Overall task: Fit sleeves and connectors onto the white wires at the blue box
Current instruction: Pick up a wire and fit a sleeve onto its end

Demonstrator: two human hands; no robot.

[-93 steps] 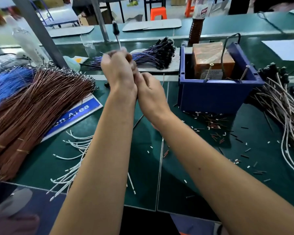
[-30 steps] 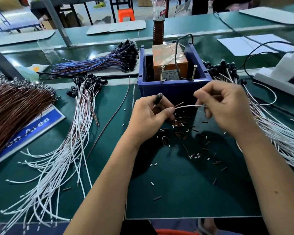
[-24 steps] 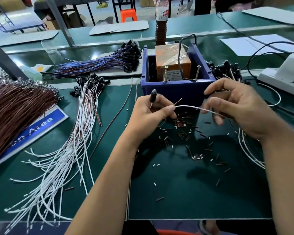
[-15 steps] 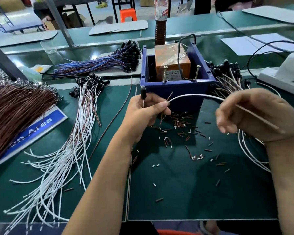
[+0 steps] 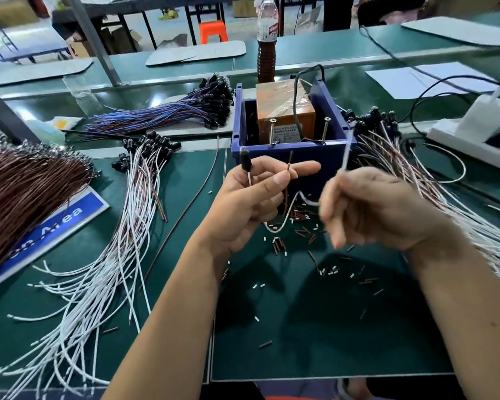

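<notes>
In front of the blue box (image 5: 292,161) my left hand (image 5: 251,200) grips a wire pair: its black connector (image 5: 245,162) sticks up above the fist, and thumb and forefinger pinch a brown wire end (image 5: 289,166). A white wire (image 5: 345,151) runs up from my blurred right hand (image 5: 370,209), which pinches it; its lower part loops down to the mat between the hands. Several short brown and white sleeves (image 5: 303,223) lie scattered on the green mat under both hands.
A fan of white and brown wires with black connectors (image 5: 110,255) lies left, another bundle (image 5: 410,174) right. Brown wire heap (image 5: 20,192) far left, blue-purple bundle (image 5: 168,114) behind. A bottle (image 5: 266,39) stands behind the box; a white power strip (image 5: 479,134) at right.
My right hand has swung the white wire's end upward beside the box. My left hand rose slightly and now pinches the brown wire end with the forefinger stretched out.
</notes>
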